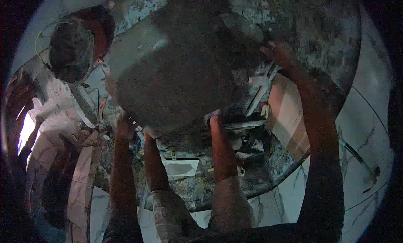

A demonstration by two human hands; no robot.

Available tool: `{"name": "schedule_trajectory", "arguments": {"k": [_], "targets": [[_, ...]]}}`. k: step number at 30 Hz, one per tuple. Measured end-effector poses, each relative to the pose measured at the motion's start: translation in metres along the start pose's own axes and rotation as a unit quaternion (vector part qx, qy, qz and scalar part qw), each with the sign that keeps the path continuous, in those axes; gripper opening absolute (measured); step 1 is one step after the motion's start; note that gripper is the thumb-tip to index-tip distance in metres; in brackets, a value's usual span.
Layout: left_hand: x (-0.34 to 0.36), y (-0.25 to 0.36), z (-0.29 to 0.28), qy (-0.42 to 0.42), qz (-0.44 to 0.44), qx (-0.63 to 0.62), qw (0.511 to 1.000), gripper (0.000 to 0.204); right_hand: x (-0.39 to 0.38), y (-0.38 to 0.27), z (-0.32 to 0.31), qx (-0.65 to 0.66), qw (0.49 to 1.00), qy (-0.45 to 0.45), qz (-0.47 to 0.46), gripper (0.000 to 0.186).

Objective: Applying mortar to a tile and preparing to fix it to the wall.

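A large dark grey slab point(176, 79), probably a tile with a dull, dusty face, fills the middle of the view, tilted above the floor sheet. At its near left edge is my left hand point(124, 122), the fingers closed round the edge and partly hidden. My right hand point(278, 55) reaches up to the far right edge, its fingers bent against the slab in deep shadow. Between my arms show my bare shins point(153, 169), the feet close to the slab's near edge.
A bucket point(71, 52) with a dark inside stands at the far left. A wooden board point(289, 110) lies at the right, a white rectangular piece point(181, 167) near my shins. Farther right, a hammer-like tool point(357, 155) rests on the marbled floor. Tile strips point(79, 176) stand at the left.
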State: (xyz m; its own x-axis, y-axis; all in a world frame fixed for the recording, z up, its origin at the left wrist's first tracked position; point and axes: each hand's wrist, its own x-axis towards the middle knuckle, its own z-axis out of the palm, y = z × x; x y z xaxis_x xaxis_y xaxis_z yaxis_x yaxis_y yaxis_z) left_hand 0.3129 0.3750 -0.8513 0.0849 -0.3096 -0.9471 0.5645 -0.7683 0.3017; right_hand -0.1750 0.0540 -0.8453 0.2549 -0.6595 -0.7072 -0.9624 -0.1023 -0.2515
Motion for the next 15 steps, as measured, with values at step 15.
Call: {"name": "schedule_trajectory", "arguments": {"k": [15], "targets": [[0.007, -0.001, 0.0, -0.002, -0.031, -0.111, 0.993, 0.027, -0.103, -0.236, 0.062, 0.078, 0.954, -0.29, -0.006, 0.061]]}}
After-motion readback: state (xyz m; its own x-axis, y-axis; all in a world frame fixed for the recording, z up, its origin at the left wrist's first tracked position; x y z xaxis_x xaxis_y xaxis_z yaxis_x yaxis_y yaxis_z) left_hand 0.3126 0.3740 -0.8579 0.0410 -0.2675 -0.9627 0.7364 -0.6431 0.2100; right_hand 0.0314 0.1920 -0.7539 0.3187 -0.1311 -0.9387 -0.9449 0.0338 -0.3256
